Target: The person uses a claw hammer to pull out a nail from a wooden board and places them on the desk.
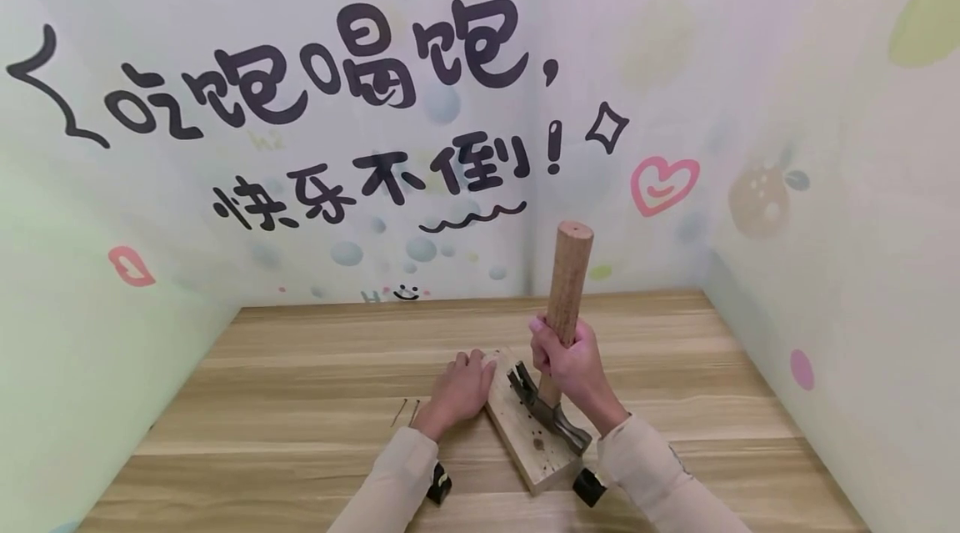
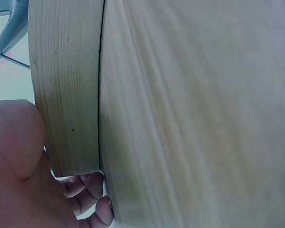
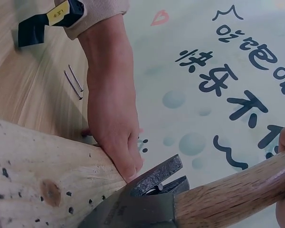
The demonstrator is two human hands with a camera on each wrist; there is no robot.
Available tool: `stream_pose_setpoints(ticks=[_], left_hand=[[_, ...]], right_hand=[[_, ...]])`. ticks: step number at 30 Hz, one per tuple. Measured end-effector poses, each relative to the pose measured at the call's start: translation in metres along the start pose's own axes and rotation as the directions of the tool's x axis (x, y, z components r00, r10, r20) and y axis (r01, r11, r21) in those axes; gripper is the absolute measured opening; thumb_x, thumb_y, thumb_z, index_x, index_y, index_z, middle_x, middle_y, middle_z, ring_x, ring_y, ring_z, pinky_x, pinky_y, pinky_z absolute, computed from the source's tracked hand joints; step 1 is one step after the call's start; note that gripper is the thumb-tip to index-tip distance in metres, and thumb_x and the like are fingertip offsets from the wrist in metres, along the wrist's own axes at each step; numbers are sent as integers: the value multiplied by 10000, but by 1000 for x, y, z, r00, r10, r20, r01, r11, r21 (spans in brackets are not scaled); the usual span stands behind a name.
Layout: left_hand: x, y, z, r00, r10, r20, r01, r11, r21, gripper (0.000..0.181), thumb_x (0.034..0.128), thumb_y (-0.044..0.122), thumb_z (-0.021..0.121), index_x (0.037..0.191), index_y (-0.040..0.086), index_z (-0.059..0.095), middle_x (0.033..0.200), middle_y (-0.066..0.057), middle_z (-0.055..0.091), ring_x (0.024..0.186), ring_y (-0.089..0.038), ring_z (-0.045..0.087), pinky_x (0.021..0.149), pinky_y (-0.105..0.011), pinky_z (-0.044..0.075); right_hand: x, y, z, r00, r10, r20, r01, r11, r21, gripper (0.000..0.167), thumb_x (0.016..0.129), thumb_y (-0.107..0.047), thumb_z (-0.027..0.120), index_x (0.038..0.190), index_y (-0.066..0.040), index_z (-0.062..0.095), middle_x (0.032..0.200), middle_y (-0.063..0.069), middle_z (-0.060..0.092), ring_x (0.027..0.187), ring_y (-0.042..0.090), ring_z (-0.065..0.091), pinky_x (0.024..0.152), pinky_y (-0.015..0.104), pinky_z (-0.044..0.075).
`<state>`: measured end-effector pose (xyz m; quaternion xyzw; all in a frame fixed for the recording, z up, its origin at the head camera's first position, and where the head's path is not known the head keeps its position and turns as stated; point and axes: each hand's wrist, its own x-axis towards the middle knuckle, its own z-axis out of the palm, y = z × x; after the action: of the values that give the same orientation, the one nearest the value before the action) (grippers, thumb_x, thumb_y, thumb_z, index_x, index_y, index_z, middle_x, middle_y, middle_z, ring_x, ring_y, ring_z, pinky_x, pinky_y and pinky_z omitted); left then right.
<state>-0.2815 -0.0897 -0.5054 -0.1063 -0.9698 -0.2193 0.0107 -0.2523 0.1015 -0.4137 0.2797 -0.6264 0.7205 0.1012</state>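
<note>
Hammer stands with its head over the upper face of a wooden board, its handle rising between 12 and 1 o'clock in the head view. The person's right hand is wrapped around that handle, fingers curled about the wood; whether neighbouring fingers touch one another cannot be told. The claw points between 10 and 11 o'clock, and a nail sits between its two prongs. From the board's middle, the left hand lies at 10 o'clock, gripping the board with its thumb at the far corner and other fingers bent around the far end. Dark holes and a brown knot mark the upper face. Two loose nails lie on the tabletop at the left hand's 8 o'clock. A printed wall rises beyond, at 12 o'clock.
</note>
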Motion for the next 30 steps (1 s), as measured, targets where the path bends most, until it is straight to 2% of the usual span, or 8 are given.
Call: stream_pose_setpoints(ticks=[9,14,21,26,30], left_hand=[[-2,0,-2,1000,6,-11,-6,1000,-2,404,1078,324,375,1271,-4,510,1120,-226,548,988,-373,565,791,-528,484],[-1,0,-3,1000,3,-13,-3,1000,-10,419,1078,336,373,1282,-4,508,1123,-221,548,985,-363,566,784,-525,485],[0,-1,2,1000,-13,13,13,1000,-5,469,1080,367,344,1321,-6,496,1125,-203,549,984,-336,567,799,-510,491],[1,-2,5,1000,-13,-2,13,1000,10,468,1079,374,347,1309,-2,506,1138,-213,553,1000,-354,572,818,-516,492],[1,-3,5,1000,-12,-13,12,1000,11,446,1077,368,361,1285,5,515,1125,-212,556,993,-358,574,807,-520,491]], right_hand=[[2,-1,1,999,-40,16,40,999,19,279,1029,-117,517,796,24,454,533,62,397,415,155,359,376,264,304],[2,-2,1,999,-41,-4,41,999,16,266,1023,-103,523,799,28,463,535,67,400,416,153,366,376,258,310],[-1,0,2,999,-34,-3,34,999,27,234,1012,-84,542,825,44,485,528,84,412,406,192,376,373,259,326],[-4,0,4,999,-40,-16,40,999,-14,205,1006,-68,545,823,15,507,526,88,432,404,219,391,376,249,347],[-7,-3,6,998,-52,-26,52,999,-1,185,987,-27,548,810,14,513,512,144,421,394,271,381,371,268,353]])
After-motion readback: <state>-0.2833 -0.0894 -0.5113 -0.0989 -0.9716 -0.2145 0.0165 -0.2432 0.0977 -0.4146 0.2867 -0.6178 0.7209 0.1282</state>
